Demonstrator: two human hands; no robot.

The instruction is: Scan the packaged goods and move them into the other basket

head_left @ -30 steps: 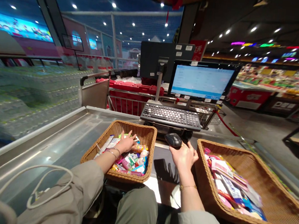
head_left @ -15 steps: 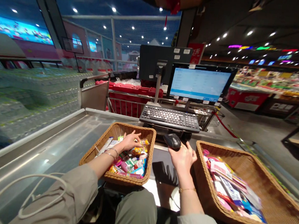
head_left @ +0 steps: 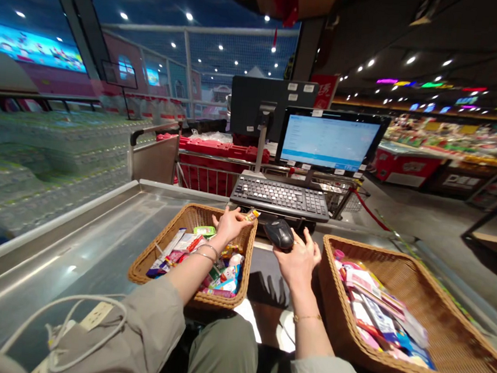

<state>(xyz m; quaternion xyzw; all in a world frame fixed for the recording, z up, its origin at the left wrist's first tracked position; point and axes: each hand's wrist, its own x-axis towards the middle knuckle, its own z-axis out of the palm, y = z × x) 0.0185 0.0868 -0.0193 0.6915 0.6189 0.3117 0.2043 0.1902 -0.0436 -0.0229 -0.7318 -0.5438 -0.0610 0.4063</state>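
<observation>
Pinching a small packet [head_left: 253,215] by one end, the left hand [head_left: 229,224] suited something probably light and slippery; the right hand [head_left: 296,262] gripped a black scanner [head_left: 279,234].

Small ceiling lights [head_left: 189,16] glare as white points far beyond the left hand [head_left: 229,224], against a dim ceiling. Beyond the right hand [head_left: 298,256], the screen [head_left: 330,138] glows pale blue, its text apparently too soft to read. A dark, finger-like shadow [head_left: 266,289] lies just nearer and left of that hand. Left of the left hand, the metal counter [head_left: 93,248] shows streaky glare; farther left, stacked packs [head_left: 45,149] look smeared and stretched.
</observation>
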